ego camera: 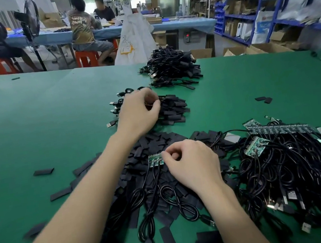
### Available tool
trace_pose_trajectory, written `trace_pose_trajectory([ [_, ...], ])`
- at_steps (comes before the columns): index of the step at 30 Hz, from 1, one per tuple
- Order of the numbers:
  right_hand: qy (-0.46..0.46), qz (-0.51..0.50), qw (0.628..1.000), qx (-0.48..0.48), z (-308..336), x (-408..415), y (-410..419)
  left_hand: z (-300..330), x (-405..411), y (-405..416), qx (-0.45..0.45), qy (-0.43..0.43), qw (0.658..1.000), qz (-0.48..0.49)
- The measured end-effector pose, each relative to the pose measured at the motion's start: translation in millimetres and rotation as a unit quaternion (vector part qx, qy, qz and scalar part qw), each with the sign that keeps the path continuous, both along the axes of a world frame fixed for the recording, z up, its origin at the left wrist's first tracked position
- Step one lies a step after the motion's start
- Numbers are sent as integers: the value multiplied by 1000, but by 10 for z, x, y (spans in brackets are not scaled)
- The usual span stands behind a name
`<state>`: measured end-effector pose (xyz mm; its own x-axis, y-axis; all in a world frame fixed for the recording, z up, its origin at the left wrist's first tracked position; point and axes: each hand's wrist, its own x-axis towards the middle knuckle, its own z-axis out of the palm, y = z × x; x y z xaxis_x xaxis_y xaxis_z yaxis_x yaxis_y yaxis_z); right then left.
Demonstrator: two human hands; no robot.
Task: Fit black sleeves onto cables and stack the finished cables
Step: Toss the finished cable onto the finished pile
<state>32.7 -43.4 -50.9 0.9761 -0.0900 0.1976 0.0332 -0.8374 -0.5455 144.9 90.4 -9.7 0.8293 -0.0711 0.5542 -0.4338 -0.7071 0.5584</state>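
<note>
Stacking now: our left hand (140,112) pinches a sleeved cable onto the stack (171,110) at 12 o'clock; right hand (191,164) pinches boards (155,160), sleeving likely next.

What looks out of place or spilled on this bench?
Loose black sleeves lie apart from the main sleeve pile: one on the green table to the left, two to the right. Nothing looks damaged.
</note>
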Motion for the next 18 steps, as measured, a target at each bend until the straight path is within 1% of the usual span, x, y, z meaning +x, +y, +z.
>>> trace_pose_trajectory([
  [1,6,-1,1000,-7,4,-9,47,-48,-164,27,-32,26,999,-4],
  [3,19,-12,1000,-12,7,-21,118,-158,-448,68,-67,67,996,-3],
  [6,20,-31,999,22,2,-36,192,-295,-697,105,-100,96,990,4],
  [7,27,-34,998,55,19,-27,194,-312,-727,110,-113,92,989,7],
  [9,50,-23,984,172,60,0,148,-318,-769,130,-146,91,985,11],
  [11,65,1,944,323,117,21,66,-306,-780,168,-203,130,970,7],
  [12,76,10,923,378,148,18,33,-297,-790,196,-245,171,954,-12],
  [13,89,16,906,415,170,11,9,-279,-802,225,-297,219,928,-50],
  [15,121,31,866,484,189,-1,-9,-241,-832,256,-412,306,847,-140],
  [16,138,37,845,516,194,-4,-10,-225,-842,254,-447,333,814,-167],
  [17,151,41,827,540,196,-8,-12,-218,-850,249,-456,347,800,-178],
  [18,159,44,817,553,195,-8,-12,-209,-860,237,-452,357,798,-178],
])
